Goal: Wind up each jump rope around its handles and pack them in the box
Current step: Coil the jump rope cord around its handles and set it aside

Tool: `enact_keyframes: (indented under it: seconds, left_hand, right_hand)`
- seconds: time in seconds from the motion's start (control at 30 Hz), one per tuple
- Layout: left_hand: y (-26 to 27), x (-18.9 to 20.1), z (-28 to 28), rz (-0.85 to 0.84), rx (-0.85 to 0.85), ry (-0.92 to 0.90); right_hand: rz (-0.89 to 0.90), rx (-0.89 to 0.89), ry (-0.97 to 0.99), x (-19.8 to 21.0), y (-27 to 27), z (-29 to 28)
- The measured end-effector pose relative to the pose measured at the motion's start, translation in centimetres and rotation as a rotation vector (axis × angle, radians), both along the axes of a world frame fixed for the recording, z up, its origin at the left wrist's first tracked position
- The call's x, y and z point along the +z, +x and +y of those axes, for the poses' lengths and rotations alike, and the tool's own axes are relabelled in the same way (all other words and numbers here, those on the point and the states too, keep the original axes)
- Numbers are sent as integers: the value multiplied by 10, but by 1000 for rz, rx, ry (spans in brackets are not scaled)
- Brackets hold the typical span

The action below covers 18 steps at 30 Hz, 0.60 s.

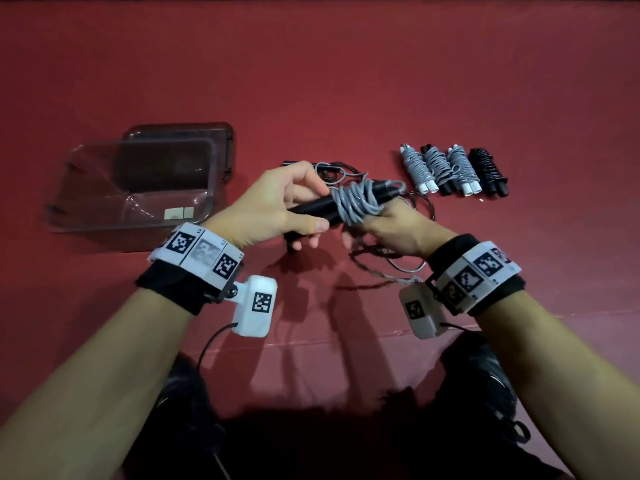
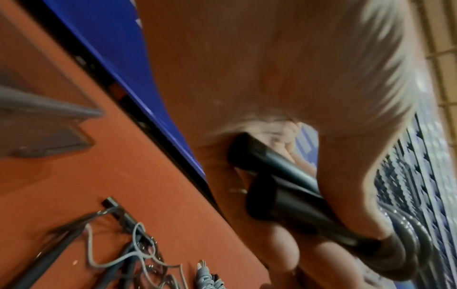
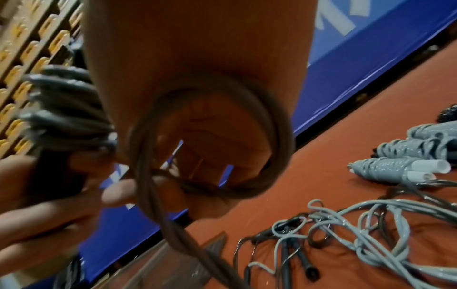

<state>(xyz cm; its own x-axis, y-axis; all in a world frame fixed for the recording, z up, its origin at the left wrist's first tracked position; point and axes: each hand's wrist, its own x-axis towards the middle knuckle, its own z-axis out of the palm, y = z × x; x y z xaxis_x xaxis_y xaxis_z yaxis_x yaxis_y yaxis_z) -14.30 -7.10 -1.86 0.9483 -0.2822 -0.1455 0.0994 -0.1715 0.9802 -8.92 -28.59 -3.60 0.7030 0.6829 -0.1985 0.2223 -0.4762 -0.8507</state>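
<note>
My left hand (image 1: 294, 206) grips a pair of black handles (image 1: 311, 207), also seen as black handles (image 2: 284, 187) in the left wrist view. Grey rope coils (image 1: 356, 200) wrap the far part of those handles. My right hand (image 1: 384, 225) holds a loop of that grey rope (image 3: 210, 140) under the coils. More jump ropes (image 1: 377, 261) lie loose and tangled on the red surface below my hands. A clear plastic box (image 1: 135, 188) sits open at the left, its lid (image 1: 194, 147) behind it.
Several wound rope bundles (image 1: 453, 169), grey and black, lie in a row at the right. The loose tangle (image 3: 358, 230) spreads across the red surface (image 1: 346, 81) between the box and the bundles. My knees are at the bottom.
</note>
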Motion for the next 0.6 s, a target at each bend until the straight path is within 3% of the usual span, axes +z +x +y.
enact_keyframes:
  seconds: [0.07,0.23,0.37,0.6]
  left_hand:
    - [2,-12,1,21,106,-30]
    - [8,-38,7,41,482,38]
    - [10,-46,5,6,571,150]
    - [13,-49,3,-104,713,311]
  right_hand:
    - [-41,53,-28,-5,-4,7]
    - [56,-21,-142,-18,-8,5]
    - [25,-39,-180,-15,-11,9]
    - [-256,61,-190,-5,-11,15]
